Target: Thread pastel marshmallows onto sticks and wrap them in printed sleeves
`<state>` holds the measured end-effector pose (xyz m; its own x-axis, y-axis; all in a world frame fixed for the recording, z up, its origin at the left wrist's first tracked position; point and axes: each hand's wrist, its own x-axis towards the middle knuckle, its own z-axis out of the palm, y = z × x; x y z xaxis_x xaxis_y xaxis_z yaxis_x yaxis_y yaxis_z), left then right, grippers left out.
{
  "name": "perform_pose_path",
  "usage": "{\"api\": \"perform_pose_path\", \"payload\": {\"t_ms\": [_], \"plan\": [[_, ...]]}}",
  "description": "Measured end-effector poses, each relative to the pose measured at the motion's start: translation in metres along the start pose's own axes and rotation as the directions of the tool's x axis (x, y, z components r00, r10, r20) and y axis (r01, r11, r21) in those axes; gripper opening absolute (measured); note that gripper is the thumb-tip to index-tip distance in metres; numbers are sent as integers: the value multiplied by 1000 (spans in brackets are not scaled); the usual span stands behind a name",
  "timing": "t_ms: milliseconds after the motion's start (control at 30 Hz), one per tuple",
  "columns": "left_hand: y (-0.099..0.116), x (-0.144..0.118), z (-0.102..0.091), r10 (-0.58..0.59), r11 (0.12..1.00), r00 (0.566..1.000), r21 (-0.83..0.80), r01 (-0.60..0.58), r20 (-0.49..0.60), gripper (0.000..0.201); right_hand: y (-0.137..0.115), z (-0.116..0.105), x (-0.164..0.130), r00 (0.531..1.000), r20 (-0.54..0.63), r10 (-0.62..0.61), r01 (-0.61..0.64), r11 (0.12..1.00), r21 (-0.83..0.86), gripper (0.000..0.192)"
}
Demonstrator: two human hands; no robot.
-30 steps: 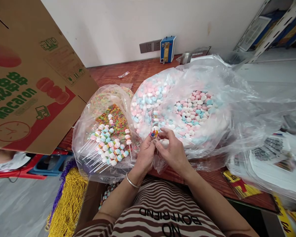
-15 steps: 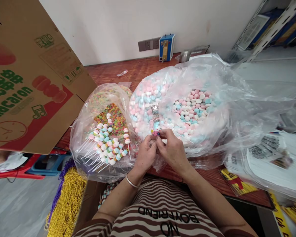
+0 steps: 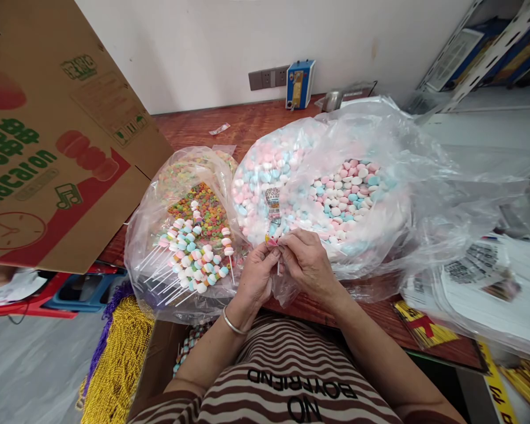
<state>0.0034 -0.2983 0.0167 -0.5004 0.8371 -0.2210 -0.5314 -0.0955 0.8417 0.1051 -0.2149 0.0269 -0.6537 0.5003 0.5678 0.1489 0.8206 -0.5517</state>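
Both my hands pinch one candy stick (image 3: 277, 262) just over the surface's (image 3: 247, 126) near edge: left hand (image 3: 257, 274) closed low on it, right hand (image 3: 307, 262) closed at the top. A slipping grip could drop it. White stick, small colourful piece (image 3: 271, 240) at its tip, wrapper (image 3: 273, 203) standing above.

My hands (image 3: 282, 265) sit hemmed in: the big candy bag (image 3: 335, 194) rises right ahead, the smaller bag (image 3: 189, 235) with skewers (image 3: 189, 259) crowds the left. A cardboard box (image 3: 62, 147) walls off far left. Bare table (image 3: 242, 126) shows only beyond the bags; printed sheets (image 3: 490, 282) fill the right.
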Motion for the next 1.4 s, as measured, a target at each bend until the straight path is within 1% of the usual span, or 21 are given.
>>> {"api": "perform_pose_path", "payload": {"t_ms": [133, 233, 300, 367, 433, 467, 500, 533, 567, 600, 633, 667, 700, 733, 767, 833, 867, 933, 1033, 1167, 1400], "plan": [[-2, -1, -2, 0, 1000, 1000, 4, 0, -16, 35, 1, -4, 1, 995, 100, 20, -32, 991, 127, 18], [-2, 0, -5, 84, 991, 995, 104, -79, -46, 30, 1, -1, -1, 985, 116, 126, -157, 935, 318, 15], [0, 1, -7, 171, 957, 984, 247, -151, -60, 25, 1, 6, -4, 959, 106, 262, -280, 828, 487, 11], [3, 1, -7, 249, 895, 966, 398, -202, -69, 24, 0, 14, -8, 908, 128, 399, -381, 661, 646, 10], [5, 1, -7, 300, 840, 950, 496, -222, -84, 21, -2, 22, -11, 863, 176, 474, -435, 518, 737, 17], [5, 1, -6, 317, 823, 944, 521, -226, -91, 20, -3, 26, -12, 848, 190, 495, -450, 481, 752, 22], [4, 0, -5, 328, 813, 940, 535, -229, -96, 18, -3, 28, -13, 836, 190, 515, -462, 471, 752, 25], [4, 0, -4, 331, 809, 939, 541, -230, -96, 18, -4, 30, -14, 826, 172, 537, -469, 486, 737, 27], [3, 0, -3, 327, 810, 940, 540, -228, -94, 17, -4, 32, -14, 819, 130, 559, -472, 527, 707, 30], [2, -1, -3, 319, 815, 943, 535, -223, -93, 18, -3, 32, -15, 819, 60, 570, -463, 595, 657, 32], [2, -1, -2, 305, 823, 948, 526, -214, -92, 19, -1, 32, -16, 832, -35, 554, -435, 689, 579, 33], [2, -1, -1, 288, 835, 953, 512, -201, -96, 21, 1, 32, -16, 857, -140, 496, -385, 796, 467, 34], [2, -2, 0, 268, 850, 958, 493, -186, -100, 22, 3, 31, -17, 889, -232, 395, -311, 893, 326, 34], [3, -2, 0, 245, 866, 964, 470, -170, -103, 24, 7, 30, -17, 917, -299, 264, -220, 960, 173, 33], [4, -3, 1, 216, 886, 971, 439, -150, -104, 26, 10, 29, -18, 933, -337, 127, -124, 992, 30, 31], [6, -4, 2, 136, 940, 986, 327, -97, -96, 31, 16, 27, -19, 928, -363, -83, 27, 987, -158, 28], [8, -4, 3, 81, 968, 993, 243, -58, -85, 34, 18, 26, -19, 918, -372, -136, 66, 979, -193, 27], [10, -5, 5, -43, 997, 998, 55, 45, -43, 41, 18, 24, -18, 902, -410, -136, 75, 984, -161, 26], [12, -6, 6, -161, 980, 987, -117, 163, 26, 46, 12, 20, -15, 890, -455, 12, -3, 1000, 21, 21], [11, -5, 5, -179, 972, 983, -148, 184, 44, 43, 1, 17, -15, 909, -379, 173, -80, 965, 250, 17], [5, -4, 4, -160, 975, 987, -153, 162, 23, 45, -1, 18, -18, 941, -229, 248, -130, 892, 433, 16]]}}
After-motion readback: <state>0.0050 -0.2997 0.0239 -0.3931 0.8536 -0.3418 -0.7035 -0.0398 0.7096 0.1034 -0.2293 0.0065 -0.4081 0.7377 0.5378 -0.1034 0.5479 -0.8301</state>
